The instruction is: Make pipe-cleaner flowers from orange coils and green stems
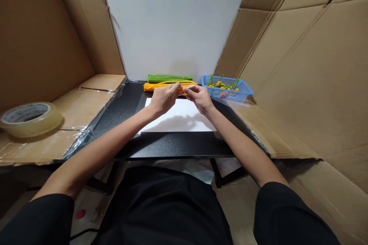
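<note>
Above a white sheet of paper [178, 119], my left hand [164, 98] and my right hand [202, 100] meet with fingertips pinched together. Both are closed on an orange pipe cleaner [183, 90], of which only a little shows between the fingers and under my right hand. Just behind the hands lies a bundle of orange pipe cleaners [150, 87], partly hidden by them. A bundle of green pipe cleaners [169, 78] rests behind the orange one, against the wall.
At the back right, a blue plastic basket [244, 91] holds several orange pieces with green stems. A large roll of clear tape [54, 120] lies on the cardboard at left. Cardboard walls [310, 76] flank the black table [172, 145] on both sides.
</note>
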{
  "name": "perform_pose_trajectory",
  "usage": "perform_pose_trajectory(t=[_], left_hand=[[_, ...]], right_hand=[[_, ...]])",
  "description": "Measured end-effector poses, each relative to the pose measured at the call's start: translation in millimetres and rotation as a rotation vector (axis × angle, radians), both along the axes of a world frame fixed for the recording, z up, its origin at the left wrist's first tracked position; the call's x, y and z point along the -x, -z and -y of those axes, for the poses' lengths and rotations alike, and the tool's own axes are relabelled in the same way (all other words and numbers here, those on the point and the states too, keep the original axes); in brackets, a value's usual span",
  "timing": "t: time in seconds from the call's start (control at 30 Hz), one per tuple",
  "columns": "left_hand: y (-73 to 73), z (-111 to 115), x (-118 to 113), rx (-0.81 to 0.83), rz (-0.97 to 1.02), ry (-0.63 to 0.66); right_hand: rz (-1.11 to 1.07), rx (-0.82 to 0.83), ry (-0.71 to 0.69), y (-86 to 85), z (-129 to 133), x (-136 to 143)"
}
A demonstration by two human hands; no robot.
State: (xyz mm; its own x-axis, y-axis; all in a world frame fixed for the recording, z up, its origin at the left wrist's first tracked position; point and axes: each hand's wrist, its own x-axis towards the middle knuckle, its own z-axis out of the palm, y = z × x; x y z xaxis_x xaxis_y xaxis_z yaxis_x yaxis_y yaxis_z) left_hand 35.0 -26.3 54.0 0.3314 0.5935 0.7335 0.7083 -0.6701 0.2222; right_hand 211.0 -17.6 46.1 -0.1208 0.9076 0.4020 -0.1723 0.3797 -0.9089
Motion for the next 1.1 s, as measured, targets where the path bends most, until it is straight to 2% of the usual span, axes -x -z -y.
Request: perform_pose_trajectory(t=[0.13,0.27,0.5,0.63,0.7,0.77,0.87,0.93,1.0,1.1], left_hand=[[-1.5,-4,4,0.026,0.057,0.011],[-2.1,-8,5,0.120,0.132,0.083],[-9.1,-20,10,0.510,0.142,0.416],[-14.3,-22,15,0.649,0.085,0.497],[-13.5,-19,15,0.648,0.094,0.485],[-10.3,-13,11,0.546,0.107,0.405],[-4.4,-2,3,0.233,0.026,0.148],[-2.4,3,0,0.114,-0.011,0.017],[-2.5,6,-1,0.102,0.012,-0.023],[-5.2,4,1,0.121,0.051,-0.016]], right_hand=[[0.033,0.011,-0.049,-2.2,-2,-4],[0.057,0.009,-0.061,-1.0,-4,-8],[0.095,-0.020,-0.085,-2.6,-1,-14],[0.131,-0.042,-0.047,-1.7,-2,-13],[0.138,-0.053,-0.002,-0.1,-3,-12],[0.130,-0.063,0.049,1.8,-5,-11],[0.127,-0.072,0.100,4.7,-6,-7],[0.142,-0.081,0.113,6.3,-6,-5],[0.162,-0.101,0.121,7.3,-6,-3],[0.197,-0.144,0.129,7.4,-7,-3]])
